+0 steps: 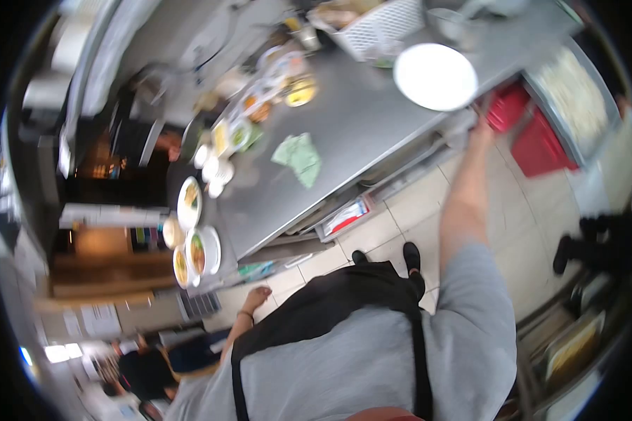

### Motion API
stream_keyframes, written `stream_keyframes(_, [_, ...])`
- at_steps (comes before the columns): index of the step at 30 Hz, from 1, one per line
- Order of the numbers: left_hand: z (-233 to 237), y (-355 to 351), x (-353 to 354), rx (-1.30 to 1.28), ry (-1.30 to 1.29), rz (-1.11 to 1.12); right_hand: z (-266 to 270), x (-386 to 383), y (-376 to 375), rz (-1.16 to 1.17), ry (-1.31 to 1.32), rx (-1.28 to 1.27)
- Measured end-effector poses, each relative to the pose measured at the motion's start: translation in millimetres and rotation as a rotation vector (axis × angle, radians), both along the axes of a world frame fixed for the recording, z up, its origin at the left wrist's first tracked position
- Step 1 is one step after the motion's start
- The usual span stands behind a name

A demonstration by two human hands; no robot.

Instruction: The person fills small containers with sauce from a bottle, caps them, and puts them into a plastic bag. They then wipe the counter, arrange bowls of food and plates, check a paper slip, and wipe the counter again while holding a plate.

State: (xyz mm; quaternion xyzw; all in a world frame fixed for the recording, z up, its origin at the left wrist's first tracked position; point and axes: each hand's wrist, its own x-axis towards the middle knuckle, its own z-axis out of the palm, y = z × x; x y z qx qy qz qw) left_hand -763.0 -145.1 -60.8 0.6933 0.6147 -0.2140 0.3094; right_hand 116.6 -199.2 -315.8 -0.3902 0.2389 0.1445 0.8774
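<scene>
My right hand (482,128) reaches out to the counter's front edge, beside a red plastic container (506,107). Its fingers are blurred and partly hidden, and I cannot tell whether they grip anything. A round white plate (435,76) lies on the steel counter (361,116), just above that hand in the view. Down at my side, my left hand (258,298) hangs with loosely bent fingers and nothing in it, a dark band round the wrist. A crumpled green cloth (299,158) rests on the counter between the two hands' sides.
Bowls of food (198,251) stand at the counter's left end. Small tubs of ingredients (242,132) line its back, near a white basket (383,28). At right, a grey bin of white food (574,95) sits by a red bin (538,146). Another person (144,372) is at lower left.
</scene>
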Motion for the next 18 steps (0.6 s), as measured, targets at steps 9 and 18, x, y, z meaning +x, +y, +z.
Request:
stream_keyframes(9, [-31.2, -29.4, 2.2, 0.131, -0.028, 0.081, -52.3, -219.6, -39.8, 0.818, -0.313, -0.304])
stream_keyframes(18, [-81.8, -70.2, -80.9, 0.066, -0.046, 0.180, 288.1, -563.0, 105.1, 1.371, -1.946, 0.017])
